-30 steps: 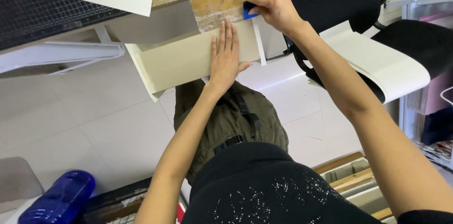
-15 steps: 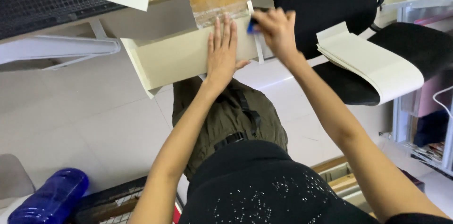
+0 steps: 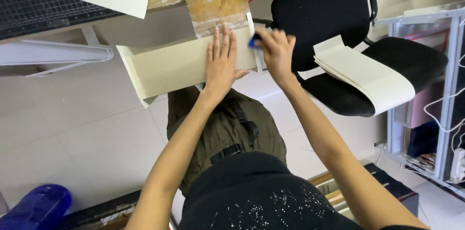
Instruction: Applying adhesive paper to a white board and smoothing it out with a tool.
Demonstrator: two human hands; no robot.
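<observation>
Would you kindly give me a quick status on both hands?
Left hand flat on cream card sheet. Right hand gripping small blue tool at sheet's right edge. Nothing in the way.

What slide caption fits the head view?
Left hand flat on cream board; right hand grips a blue tool.

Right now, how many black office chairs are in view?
1. The black chair stands right of the right hand, with a stack of cream sheets draped over its seat. Others may be out of frame.
</observation>
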